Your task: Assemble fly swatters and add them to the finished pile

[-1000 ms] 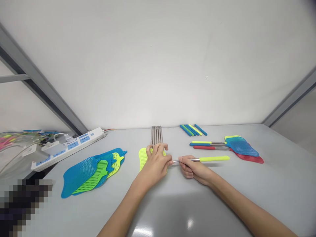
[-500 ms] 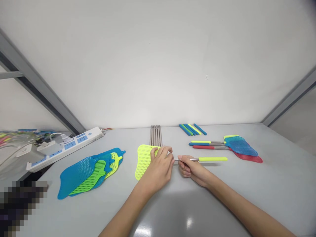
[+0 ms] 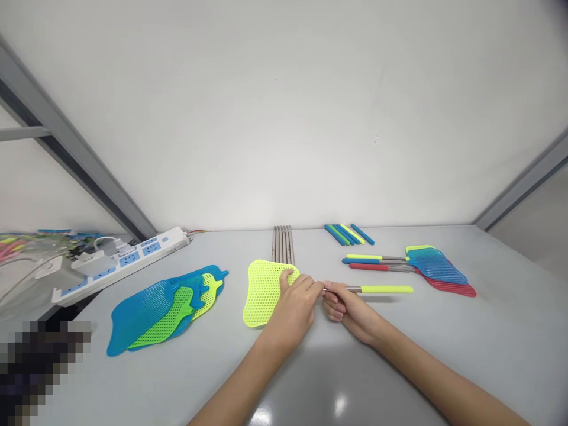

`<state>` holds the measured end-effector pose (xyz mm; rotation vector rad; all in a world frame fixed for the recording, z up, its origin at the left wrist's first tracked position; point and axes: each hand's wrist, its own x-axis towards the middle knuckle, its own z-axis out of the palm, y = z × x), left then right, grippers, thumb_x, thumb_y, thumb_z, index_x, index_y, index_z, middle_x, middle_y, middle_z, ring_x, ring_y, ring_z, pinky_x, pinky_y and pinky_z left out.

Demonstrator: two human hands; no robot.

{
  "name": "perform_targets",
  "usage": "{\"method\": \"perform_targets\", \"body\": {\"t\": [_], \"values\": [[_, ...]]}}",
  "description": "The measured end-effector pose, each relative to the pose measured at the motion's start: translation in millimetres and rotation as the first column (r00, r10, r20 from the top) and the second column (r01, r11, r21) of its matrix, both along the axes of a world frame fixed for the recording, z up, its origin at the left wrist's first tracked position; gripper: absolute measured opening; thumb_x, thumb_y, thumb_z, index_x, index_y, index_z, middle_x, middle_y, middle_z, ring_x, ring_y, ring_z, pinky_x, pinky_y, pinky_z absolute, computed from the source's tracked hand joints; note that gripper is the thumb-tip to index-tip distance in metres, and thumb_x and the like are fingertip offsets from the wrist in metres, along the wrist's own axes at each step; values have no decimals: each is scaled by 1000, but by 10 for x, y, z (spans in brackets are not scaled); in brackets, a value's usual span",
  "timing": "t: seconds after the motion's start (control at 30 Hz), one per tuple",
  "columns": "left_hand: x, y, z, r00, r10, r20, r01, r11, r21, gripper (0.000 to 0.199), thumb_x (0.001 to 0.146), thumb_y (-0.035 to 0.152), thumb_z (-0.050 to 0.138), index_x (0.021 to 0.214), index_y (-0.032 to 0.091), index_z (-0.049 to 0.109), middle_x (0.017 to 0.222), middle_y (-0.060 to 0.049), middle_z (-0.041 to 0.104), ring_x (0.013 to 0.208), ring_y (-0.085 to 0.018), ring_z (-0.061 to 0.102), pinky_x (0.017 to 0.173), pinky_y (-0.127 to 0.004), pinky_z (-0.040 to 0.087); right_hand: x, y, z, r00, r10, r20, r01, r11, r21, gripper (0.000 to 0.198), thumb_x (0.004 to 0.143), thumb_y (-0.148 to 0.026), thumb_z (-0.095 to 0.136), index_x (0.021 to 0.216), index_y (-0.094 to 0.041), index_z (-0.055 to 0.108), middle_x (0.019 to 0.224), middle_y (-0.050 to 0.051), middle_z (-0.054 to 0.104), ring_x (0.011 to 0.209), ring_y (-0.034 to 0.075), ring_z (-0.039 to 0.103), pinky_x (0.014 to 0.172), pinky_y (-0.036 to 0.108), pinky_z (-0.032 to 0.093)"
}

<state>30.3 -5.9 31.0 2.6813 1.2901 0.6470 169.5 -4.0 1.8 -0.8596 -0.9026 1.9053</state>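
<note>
Head view: your left hand (image 3: 296, 305) grasps the yellow swatter (image 3: 265, 293) around its hidden neck; your right hand (image 3: 348, 306) pinches its metal rod (image 3: 354, 289). It's crosswise above the bench (image 3: 510, 331), nearer you than the steel tubes (image 3: 283, 244) by the back edge.

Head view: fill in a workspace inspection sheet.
Surface: grey tabletop, glare at the near side.
Work items: yellow mesh head, yellow-handled rod; around them overlapping mesh heads, metal rods, loose handles, three swatters.
Clutter: power strip, left; blurred colourful items beyond it.
Grips: right hand closed on the yellow-handled rod; left hand beside it, exact hold hidden.
Cables: white cord at the strip, thin wires at its far end.
Surroundings: pale wall, grey frame posts.
</note>
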Motion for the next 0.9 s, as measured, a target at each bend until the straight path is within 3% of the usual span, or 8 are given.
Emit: {"method": "perform_targets", "body": {"t": [0.37,0.9], "values": [[-7,109,-27,994,-104,38,105,994,-30,32,66,-4,31,77,19,50,74,2,56,86,-12,48,94,-37,12,-98,-82,45,971,-236,-28,228,957,-177,32,70,-30,46,47,-19,27,41,-8,15,38,6,10,37,22,16],[-59,160,-18,990,-103,98,112,989,-98,25,74,4,32,76,20,52,71,4,55,76,-10,49,92,-35,13,-70,-26,-21,968,-248,-46,228,937,-265,29,67,-29,49,47,-18,30,39,-9,14,35,4,10,34,20,12]]}}
